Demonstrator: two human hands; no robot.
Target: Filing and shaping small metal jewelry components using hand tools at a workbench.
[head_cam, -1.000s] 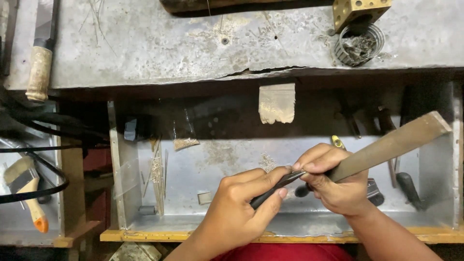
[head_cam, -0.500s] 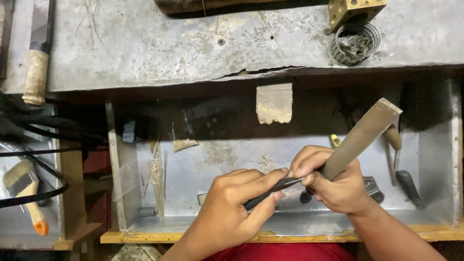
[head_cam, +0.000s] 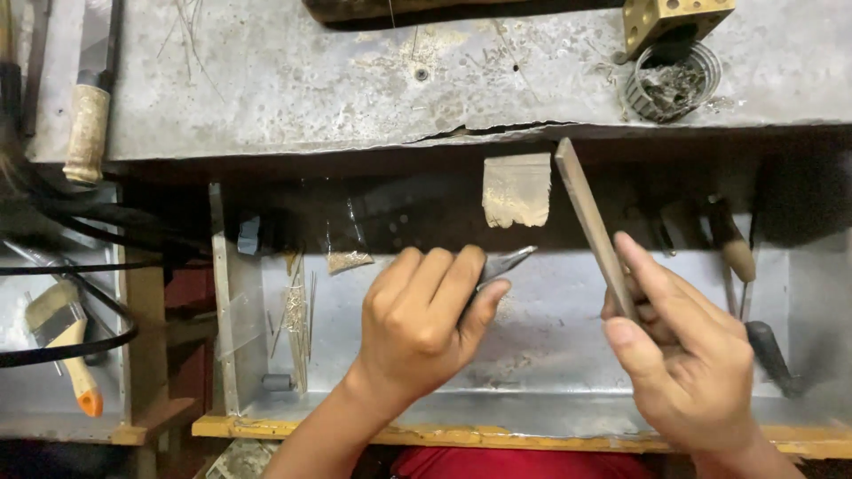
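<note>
My left hand point(head_cam: 422, 324) is closed around a pair of small dark pliers point(head_cam: 506, 263), whose pointed jaws stick out to the upper right. My right hand point(head_cam: 688, 355) grips a long flat metal file point(head_cam: 593, 226) that stands nearly upright, its tip near the bench edge. The two hands are apart, over an open metal drawer point(head_cam: 532, 404) under the workbench. I cannot see anything held in the pliers' jaws.
A worn grey benchtop point(head_cam: 355, 80) spans the top, with a brass block point(head_cam: 674, 18) and a round wire container point(head_cam: 670, 80). A wooden-handled tool point(head_cam: 87, 129) lies at left. A paintbrush point(head_cam: 62, 341) and black cables point(head_cam: 80, 231) sit lower left. Tool handles point(head_cam: 737, 253) lie in the drawer's right side.
My hands were together, the file laid across the pliers' tip. They have drawn apart, and the file has swung from a low slant to nearly upright.
</note>
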